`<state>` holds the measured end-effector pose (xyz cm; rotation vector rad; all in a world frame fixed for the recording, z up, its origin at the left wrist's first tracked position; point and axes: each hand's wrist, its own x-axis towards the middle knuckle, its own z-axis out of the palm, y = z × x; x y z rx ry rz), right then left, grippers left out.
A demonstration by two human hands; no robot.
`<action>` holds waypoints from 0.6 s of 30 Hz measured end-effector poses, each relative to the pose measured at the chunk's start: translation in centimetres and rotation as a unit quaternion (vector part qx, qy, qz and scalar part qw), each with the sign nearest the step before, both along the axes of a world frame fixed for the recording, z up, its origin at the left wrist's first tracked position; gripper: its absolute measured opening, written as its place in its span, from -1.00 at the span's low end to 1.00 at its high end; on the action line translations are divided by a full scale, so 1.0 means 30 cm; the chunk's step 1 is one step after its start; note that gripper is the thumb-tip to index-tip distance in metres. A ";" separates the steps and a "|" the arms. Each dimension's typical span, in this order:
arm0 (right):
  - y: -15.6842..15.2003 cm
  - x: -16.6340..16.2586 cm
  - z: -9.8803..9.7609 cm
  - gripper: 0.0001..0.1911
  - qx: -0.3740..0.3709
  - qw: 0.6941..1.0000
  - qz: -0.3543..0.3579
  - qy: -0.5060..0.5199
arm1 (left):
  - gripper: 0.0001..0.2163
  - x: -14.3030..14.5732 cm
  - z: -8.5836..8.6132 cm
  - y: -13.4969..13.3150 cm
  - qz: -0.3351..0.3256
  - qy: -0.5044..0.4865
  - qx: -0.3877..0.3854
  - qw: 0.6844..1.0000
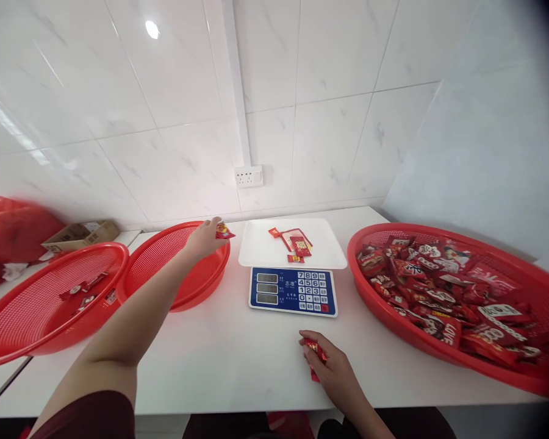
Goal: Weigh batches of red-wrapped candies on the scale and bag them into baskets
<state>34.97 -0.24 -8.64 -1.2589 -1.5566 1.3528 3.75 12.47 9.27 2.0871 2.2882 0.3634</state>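
Observation:
My left hand [204, 239] is stretched out over the right rim of the middle red basket [162, 244], its fingers closed on a small red snack packet [224, 230] with a multicoloured print. Close to the table's front, my right hand [332, 366] grips a shiny red snack packet [315, 358], partly covered by the thumb and fingers. Between and beyond the hands stands a digital scale [293, 291] with a blue keypad panel. Several red packets [301, 246] lie on its white tray [256, 244].
A large red basket [363, 292] heaped with snack packets [439, 292] stands at right. Another red basket [9, 305] at far left holds a few packets. Behind it are a cardboard box [82, 235] and red plastic bags [18, 238]. A socket [249, 177] sits on the tiled wall.

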 end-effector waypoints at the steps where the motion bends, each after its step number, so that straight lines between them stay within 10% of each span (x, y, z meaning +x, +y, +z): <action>1: 0.000 -0.002 -0.001 -0.63 0.000 1.000 -0.003 0.003 | -0.41 -0.024 0.006 -0.013 0.004 0.007 0.000 1.000; 5: -0.001 -0.012 0.000 -0.65 0.010 1.000 -0.029 0.007 | -0.34 0.006 -0.020 -0.012 -0.062 0.018 -0.017 0.998; 12: -0.002 -0.004 -0.006 -0.64 0.019 1.000 -0.021 0.008 | -0.13 0.325 -0.139 0.149 -0.296 0.005 -0.091 0.951; 18: -0.009 -0.009 -0.014 -0.60 0.028 0.998 -0.056 0.017 | -0.12 0.452 -0.172 0.292 -0.314 0.034 -0.164 0.935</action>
